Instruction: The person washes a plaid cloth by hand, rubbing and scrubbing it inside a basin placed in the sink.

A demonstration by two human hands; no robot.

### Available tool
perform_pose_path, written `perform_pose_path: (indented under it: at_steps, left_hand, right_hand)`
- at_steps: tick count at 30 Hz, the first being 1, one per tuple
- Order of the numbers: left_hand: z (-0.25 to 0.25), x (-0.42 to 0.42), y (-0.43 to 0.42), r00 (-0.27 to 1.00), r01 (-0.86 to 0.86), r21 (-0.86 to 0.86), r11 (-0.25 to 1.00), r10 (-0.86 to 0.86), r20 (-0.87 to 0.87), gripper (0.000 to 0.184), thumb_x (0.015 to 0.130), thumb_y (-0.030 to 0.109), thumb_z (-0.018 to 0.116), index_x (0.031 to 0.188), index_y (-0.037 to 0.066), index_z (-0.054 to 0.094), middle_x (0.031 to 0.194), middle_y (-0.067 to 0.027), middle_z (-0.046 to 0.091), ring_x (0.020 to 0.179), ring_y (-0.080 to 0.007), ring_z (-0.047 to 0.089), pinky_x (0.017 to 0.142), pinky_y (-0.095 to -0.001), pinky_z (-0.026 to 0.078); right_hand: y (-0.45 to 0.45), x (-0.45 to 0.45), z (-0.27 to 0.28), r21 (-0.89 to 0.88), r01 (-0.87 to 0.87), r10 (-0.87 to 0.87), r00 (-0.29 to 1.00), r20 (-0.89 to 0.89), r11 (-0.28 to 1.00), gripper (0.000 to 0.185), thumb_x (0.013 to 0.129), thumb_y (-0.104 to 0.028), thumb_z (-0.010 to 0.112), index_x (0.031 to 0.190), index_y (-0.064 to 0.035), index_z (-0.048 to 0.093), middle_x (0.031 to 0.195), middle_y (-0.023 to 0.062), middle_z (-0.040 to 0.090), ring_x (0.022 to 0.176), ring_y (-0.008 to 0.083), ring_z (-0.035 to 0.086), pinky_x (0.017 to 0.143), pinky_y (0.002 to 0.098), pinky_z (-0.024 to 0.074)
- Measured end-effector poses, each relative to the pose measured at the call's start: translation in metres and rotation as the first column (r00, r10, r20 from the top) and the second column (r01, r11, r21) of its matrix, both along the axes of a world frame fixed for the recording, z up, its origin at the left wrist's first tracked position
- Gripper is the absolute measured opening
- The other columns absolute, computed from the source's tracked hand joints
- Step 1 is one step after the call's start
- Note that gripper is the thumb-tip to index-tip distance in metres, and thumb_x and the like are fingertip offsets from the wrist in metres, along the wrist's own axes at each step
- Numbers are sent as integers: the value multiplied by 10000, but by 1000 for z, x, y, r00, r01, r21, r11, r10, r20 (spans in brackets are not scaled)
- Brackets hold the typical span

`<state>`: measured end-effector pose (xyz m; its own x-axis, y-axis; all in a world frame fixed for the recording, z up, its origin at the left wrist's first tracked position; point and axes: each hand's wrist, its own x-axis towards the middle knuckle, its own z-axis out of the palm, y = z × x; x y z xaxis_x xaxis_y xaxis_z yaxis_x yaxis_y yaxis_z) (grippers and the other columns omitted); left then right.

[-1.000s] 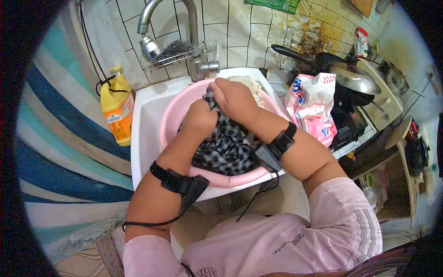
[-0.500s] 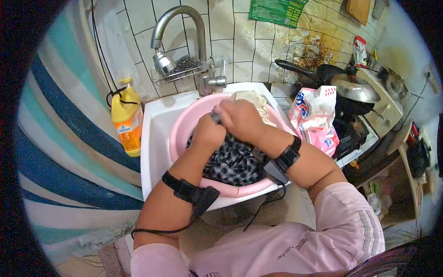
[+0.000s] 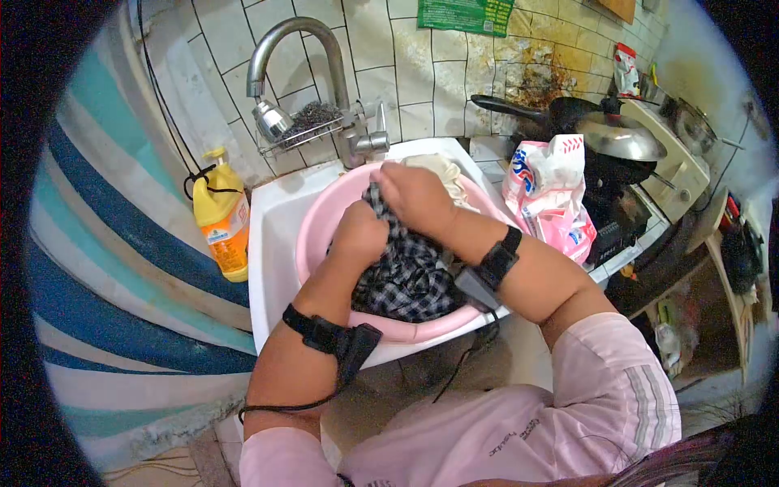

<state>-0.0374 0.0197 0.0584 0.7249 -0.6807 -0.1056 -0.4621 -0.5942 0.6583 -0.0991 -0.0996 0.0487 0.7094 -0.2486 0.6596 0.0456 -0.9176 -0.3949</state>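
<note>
A black-and-white checked cloth lies bunched in a pink basin, which sits in the white sink. My left hand is closed on a gathered part of this cloth above the basin. Close beside it, my right hand also grips the cloth, a fold of which shows between the two hands. Cream-coloured fabric rests at the basin's far side, behind my right hand. The fingertips are partly hidden by the backs of the hands.
A faucet rises behind the basin, beside a wire rack with a scouring pad. At left stands a yellow bottle. To the right are a pink-and-white detergent bag and a lidded pan on the stove.
My hands were tight together with a small bit of cloth between them; now they are slightly apart and more checked cloth shows between them. The camera view has shifted a little.
</note>
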Motion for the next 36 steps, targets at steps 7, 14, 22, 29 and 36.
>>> perform_pose_path:
  at_steps: [7,14,22,29,36]
  left_hand:
    - [-50,29,-18,799,539,-436,720,-274,536,320,736,87,549,1015,-62,600,926,-235,652,905,-370,622,825,-399,460]
    - [-19,9,-2,983,163,-298,941,-131,124,333,823,153,552,1101,-27,578,1021,-192,641,974,-337,605,844,-350,455]
    - [-15,-2,1,993,109,-447,888,-122,0,260,774,58,524,989,-62,609,914,-208,657,895,-316,637,788,-364,466]
    - [-25,16,-2,966,-101,-711,696,-104,-238,321,743,6,515,1049,-12,612,968,-123,655,867,-237,640,775,-347,495]
    - [-32,40,-4,795,-430,-828,360,-284,-536,437,726,-63,445,1155,-8,513,1030,-123,617,892,-240,628,805,-360,520]
  right_hand:
    - [13,-11,1,-158,-147,148,989,-9,976,259,899,-303,513,781,-78,567,668,191,574,646,401,566,605,509,433]
    - [-4,-2,-4,102,11,-17,998,58,995,219,878,-272,551,845,-56,543,675,219,567,660,433,557,587,510,433]
    - [-11,-1,-1,50,14,-15,999,35,999,262,926,-341,466,882,-92,537,730,182,604,633,423,575,571,518,458]
    - [-23,-2,-6,343,-194,188,981,50,919,240,897,-251,554,997,-33,561,821,200,598,797,316,586,747,374,451]
    - [-40,6,-20,325,-80,189,928,-320,942,492,785,-379,648,1125,-37,553,995,235,631,960,394,601,839,430,470]
